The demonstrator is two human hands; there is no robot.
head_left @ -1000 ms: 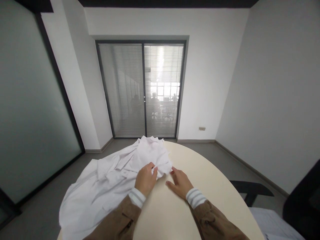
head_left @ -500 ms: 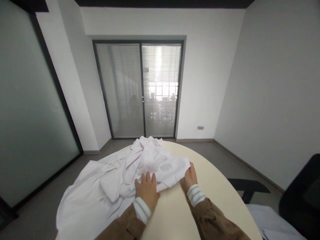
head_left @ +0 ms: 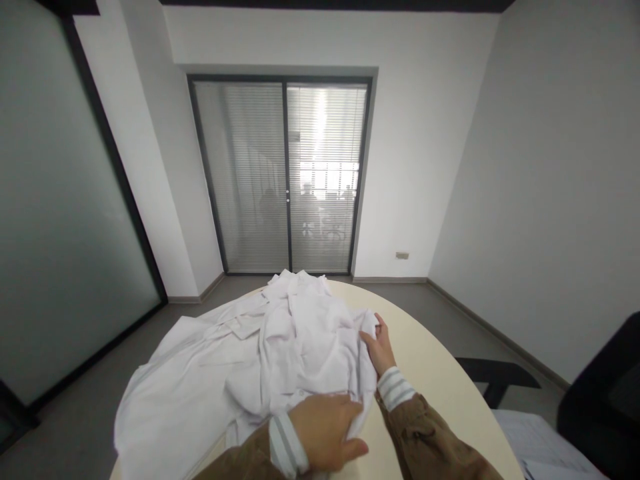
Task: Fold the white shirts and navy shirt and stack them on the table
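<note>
A crumpled white garment [head_left: 240, 367] lies spread over the left and middle of a round cream table [head_left: 440, 380]. My left hand [head_left: 325, 433] is near the table's front edge, fingers closed on the garment's lower hem. My right hand [head_left: 381, 347] is farther out on the right side, pinching the garment's right edge. Both arms wear brown sleeves with striped white cuffs.
A black chair [head_left: 600, 393] stands at the right, with a dark bench [head_left: 495, 377] beside the table. Papers [head_left: 550, 460] lie at the lower right. Sliding glass doors with blinds [head_left: 285, 180] face me, and a frosted glass wall [head_left: 55, 220] is on the left.
The garment's right part has been pulled toward me and spread out. My left hand moved back to the near hem and gripped it. My right hand stayed on the right edge.
</note>
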